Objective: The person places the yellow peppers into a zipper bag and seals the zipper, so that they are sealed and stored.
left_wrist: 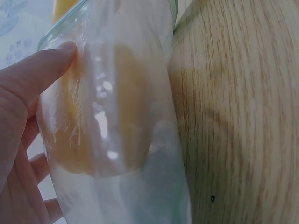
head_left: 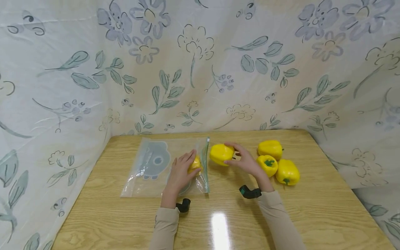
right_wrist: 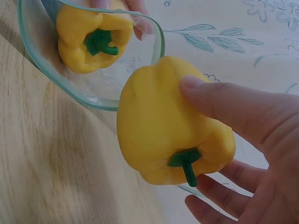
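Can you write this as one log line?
left hand: grips pepper through plastic bag | right hand: holds second pepper beside bag's open end | table: three more peppers at right

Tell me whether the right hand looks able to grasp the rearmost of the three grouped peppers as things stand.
Probably not right now: the right hand grips another yellow pepper. Otherwise the way looks free, since the rearmost pepper lies uncovered on the table, close to that hand.

Floral cloth (head_left: 215, 100) hangs behind a wooden table (head_left: 325, 215)
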Demonstrator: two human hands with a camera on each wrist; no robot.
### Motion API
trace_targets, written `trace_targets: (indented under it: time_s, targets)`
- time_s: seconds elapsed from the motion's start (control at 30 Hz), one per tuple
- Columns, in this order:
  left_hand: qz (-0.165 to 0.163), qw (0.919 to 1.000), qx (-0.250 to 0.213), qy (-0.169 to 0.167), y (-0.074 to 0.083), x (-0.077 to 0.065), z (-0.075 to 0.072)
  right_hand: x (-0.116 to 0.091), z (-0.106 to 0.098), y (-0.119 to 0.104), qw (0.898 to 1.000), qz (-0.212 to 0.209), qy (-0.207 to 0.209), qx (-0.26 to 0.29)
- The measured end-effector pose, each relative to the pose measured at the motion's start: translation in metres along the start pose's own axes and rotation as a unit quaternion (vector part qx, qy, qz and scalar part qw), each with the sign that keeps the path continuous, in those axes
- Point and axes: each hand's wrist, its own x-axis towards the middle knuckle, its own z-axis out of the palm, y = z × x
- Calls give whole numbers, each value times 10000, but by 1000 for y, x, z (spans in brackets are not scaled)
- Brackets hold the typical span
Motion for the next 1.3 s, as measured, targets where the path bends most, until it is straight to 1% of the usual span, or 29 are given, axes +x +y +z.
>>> trace_targets:
  time_s: [0.17,0.43,0.63,0.77,1.0,1.17,1.3]
  targets:
    - [31,10000,-8,42,0,0,0,0,5,0,9999,-34,-145,-1]
    - [35,10000,12,55,0,-1,1,0,13,4,9992,63,-389,67]
    - [-43,10000,-9,21,1,-1,1,1,17,5,9986,-15,-512,111]
    - [-19,10000,10,30,0,0,2,1,21,2,9983,-153,-554,139]
    - [-7,10000,59,-3,2,0,1,0,24,1,9972,-344,-548,367]
    - [79,10000,48,1,3,1,2,2,27,3,9976,-231,-549,351]
    - [79,9999,95,-34,4,1,2,4,31,5,9977,-113,-553,381]
